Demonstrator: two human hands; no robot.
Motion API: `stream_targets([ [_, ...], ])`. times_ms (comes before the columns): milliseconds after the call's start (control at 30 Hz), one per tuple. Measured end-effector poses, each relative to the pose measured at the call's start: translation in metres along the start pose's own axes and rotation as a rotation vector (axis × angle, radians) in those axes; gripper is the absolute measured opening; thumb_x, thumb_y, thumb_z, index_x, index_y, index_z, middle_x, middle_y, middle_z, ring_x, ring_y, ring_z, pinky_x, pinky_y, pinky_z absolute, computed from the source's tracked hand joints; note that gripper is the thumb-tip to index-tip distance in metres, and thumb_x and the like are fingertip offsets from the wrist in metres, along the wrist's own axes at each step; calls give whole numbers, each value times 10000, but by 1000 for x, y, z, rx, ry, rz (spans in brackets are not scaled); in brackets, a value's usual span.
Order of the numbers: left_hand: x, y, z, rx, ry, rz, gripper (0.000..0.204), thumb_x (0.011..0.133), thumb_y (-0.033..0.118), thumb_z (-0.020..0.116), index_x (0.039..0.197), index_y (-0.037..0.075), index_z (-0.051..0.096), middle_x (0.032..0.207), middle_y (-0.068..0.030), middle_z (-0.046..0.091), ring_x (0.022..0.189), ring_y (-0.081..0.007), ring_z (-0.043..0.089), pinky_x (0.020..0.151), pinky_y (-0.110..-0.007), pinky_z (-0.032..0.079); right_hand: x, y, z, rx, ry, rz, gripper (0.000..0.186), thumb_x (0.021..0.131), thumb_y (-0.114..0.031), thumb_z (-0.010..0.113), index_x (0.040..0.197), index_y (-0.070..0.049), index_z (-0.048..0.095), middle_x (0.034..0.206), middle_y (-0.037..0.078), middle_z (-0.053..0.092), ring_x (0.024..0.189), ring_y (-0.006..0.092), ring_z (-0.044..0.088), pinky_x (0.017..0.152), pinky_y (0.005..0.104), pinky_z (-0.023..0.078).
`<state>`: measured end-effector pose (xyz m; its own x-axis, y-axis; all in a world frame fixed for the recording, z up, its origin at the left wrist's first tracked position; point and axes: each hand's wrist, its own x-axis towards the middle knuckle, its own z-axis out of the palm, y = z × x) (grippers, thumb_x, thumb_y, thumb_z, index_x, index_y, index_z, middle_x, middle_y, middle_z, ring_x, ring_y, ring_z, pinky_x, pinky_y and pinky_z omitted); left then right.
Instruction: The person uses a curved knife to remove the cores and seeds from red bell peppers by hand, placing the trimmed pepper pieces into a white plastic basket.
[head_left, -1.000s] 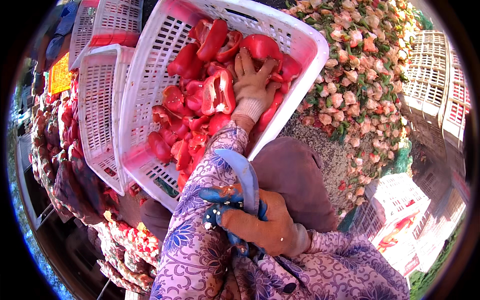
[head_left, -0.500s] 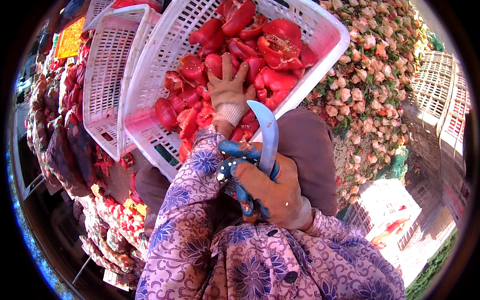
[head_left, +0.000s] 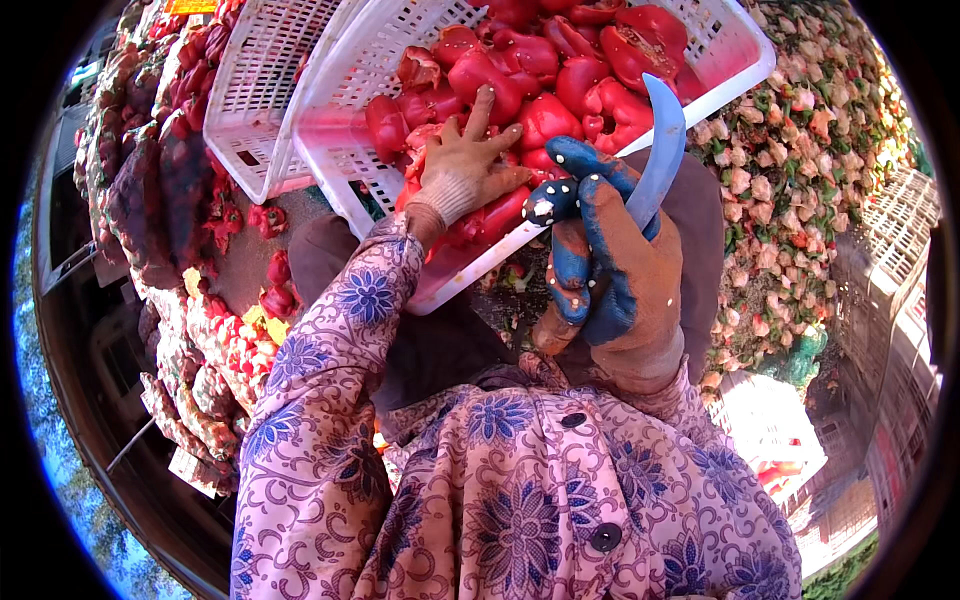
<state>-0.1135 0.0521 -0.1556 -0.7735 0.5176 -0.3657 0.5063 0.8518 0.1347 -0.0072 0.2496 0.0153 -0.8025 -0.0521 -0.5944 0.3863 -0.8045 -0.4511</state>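
Observation:
My left hand (head_left: pixel 465 170), in a tan glove with a knitted cuff, lies with spread fingers on red bell peppers (head_left: pixel 490 80). They are cut into pieces, some showing pale seeds, and fill much of a white plastic crate (head_left: pixel 700 112). The crate sits tilted in front of my knees. Right of that hand, by the crate's near rim, my right hand (head_left: pixel 630 270) is closed around a curved knife (head_left: pixel 662 150). Its blade points up, and the handle is hidden in the fist. This glove is brown and blue, with pale seeds stuck to the fingertips.
Another white crate (head_left: pixel 260 90) stands against the left side of the first. A large heap of pepper cores (head_left: pixel 770 200) covers the ground at right. Full sacks (head_left: pixel 150 200) lie at left. A white crate (head_left: pixel 765 430) is at lower right, with stacked crates (head_left: pixel 905 220) beyond.
The view has shifted, so the crate sits higher and farther right. My left hand stays on the peppers, nearer the crate's near side. My right hand with the knife has moved up and right.

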Motion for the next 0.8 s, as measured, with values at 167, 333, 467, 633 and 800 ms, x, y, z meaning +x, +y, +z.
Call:
stream_targets([
  [167,-20,21,11,70,-11,-224,668,748,665,643,1308,301,608,1591,-153,214,1440,-384,224,1058,-711,177,1,11,6,-88,74,-67,332,965,-207,599,1238,-19,611,672,-2,517,518,69,488,463,217,380],
  [333,-28,5,53,-7,209,-127,681,730,666,649,1304,301,607,1600,-170,183,1472,-395,140,1079,-714,78,3,9,14,-91,124,0,347,963,-178,597,1271,-19,591,687,21,561,514,82,504,400,246,387],
  [467,-18,-2,65,41,213,-124,636,750,638,644,1289,303,614,1597,-175,182,1468,-405,139,1073,-722,71,7,8,17,-178,116,-29,391,994,-199,544,1317,22,534,780,47,589,527,79,484,433,229,377],
  [633,-4,-7,54,91,257,-173,439,859,512,594,1228,282,650,1573,-168,233,1420,-451,221,1069,-726,101,4,13,13,-200,89,-50,408,1006,-218,523,1316,48,526,842,59,618,530,64,472,454,214,373],
  [800,-9,-4,9,114,382,-213,471,840,496,623,1263,288,625,1529,-183,324,1381,-439,298,1081,-676,178,3,18,4,-186,52,-144,362,953,-203,624,1251,3,603,805,23,626,569,66,525,490,218,415],
])
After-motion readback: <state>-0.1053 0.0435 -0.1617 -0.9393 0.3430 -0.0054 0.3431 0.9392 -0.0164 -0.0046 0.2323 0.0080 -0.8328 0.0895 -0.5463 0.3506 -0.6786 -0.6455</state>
